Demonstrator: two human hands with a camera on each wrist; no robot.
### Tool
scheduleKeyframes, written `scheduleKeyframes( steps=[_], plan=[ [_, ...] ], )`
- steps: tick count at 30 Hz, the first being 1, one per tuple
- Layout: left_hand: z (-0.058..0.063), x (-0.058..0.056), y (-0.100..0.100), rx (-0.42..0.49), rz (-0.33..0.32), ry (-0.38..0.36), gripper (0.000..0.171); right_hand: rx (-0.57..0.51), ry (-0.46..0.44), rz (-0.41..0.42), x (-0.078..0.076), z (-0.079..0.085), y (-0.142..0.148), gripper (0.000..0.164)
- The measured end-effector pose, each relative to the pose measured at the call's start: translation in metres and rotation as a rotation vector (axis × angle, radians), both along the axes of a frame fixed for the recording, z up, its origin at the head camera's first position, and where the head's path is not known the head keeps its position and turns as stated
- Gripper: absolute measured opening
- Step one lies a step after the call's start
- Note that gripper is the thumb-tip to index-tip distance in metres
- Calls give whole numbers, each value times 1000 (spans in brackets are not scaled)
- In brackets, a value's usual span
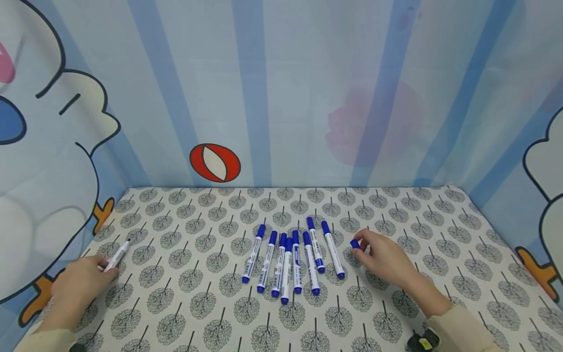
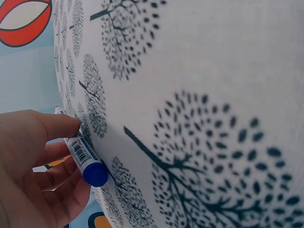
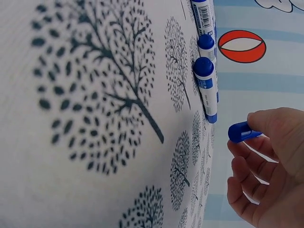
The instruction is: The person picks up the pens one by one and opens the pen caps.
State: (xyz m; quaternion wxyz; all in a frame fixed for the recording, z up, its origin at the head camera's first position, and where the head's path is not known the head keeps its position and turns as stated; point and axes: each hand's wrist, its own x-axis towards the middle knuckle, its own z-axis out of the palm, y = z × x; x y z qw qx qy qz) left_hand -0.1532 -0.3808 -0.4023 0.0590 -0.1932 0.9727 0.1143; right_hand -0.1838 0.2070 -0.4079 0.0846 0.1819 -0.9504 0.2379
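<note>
At the left side of the table, my left hand (image 1: 81,278) pinches an uncapped marker (image 1: 118,255) between thumb and fingers, its bare tip pointing away from me. The left wrist view shows the blue end plug (image 2: 96,174) of that white marker close to the cloth. On the right, my right hand (image 1: 384,256) holds a blue marker cap (image 1: 355,244) between thumb and index finger, its other fingers loosely bent. The right wrist view shows the cap (image 3: 241,132) above the cloth. Nearest to this hand lies a capped marker (image 1: 333,250).
Several more capped blue markers (image 1: 278,266) lie in a loose row mid-table, caps toward the back. A tree-print cloth (image 1: 211,313) covers the table. Behind it hangs a striped backdrop (image 1: 290,98) with cartoon figures, reaching down to the table's back and sides.
</note>
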Motion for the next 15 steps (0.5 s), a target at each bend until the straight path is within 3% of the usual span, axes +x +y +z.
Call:
scheduleKeyframes(
  steps=[7, 15],
  plan=[
    [-1, 0, -1, 4, 58, -26, 43, 1, -26, -18, 1, 0, 0, 20],
    [0, -1, 0, -10, 80, -57, 44, -6, -85, -67, 0, -2, 3, 19]
  ],
)
